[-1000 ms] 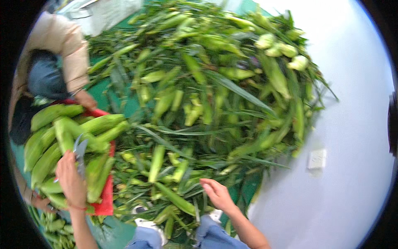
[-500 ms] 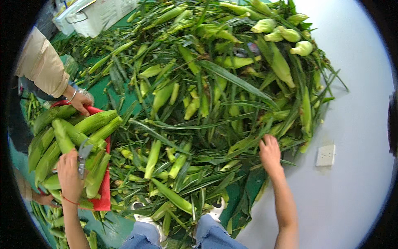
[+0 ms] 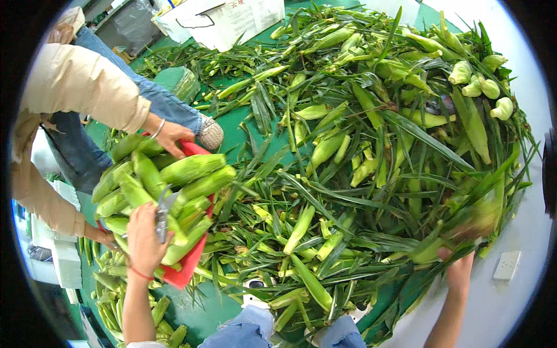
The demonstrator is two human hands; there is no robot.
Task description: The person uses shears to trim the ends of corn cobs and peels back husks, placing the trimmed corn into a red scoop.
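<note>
My left hand (image 3: pixel 146 240) is closed around grey-bladed pruning shears (image 3: pixel 162 217), over a heap of green corn ears (image 3: pixel 194 168) in a red basin (image 3: pixel 190 269). Another person's hand (image 3: pixel 169 137) grips the far rim of that basin, and their other hand (image 3: pixel 100 235) is at its left side. At the right edge of the leafy pile, my right hand (image 3: pixel 459 269) is closed on an unhusked ear of corn (image 3: pixel 476 223), smeared by motion. Its fingers are partly hidden by leaves.
A large pile of corn ears, stalks and long leaves (image 3: pixel 325 226) covers the green floor (image 3: pixel 209 313) around my feet. A white crate (image 3: pixel 238 23) stands at the back. More ears (image 3: pixel 110 301) lie at lower left. The pale wall (image 3: pixel 493 307) with a socket (image 3: pixel 507 265) borders the right.
The view has shifted left, so the scene sits farther right. My right hand has taken hold of an ear of corn from the pile. The shears stay in my left hand.
</note>
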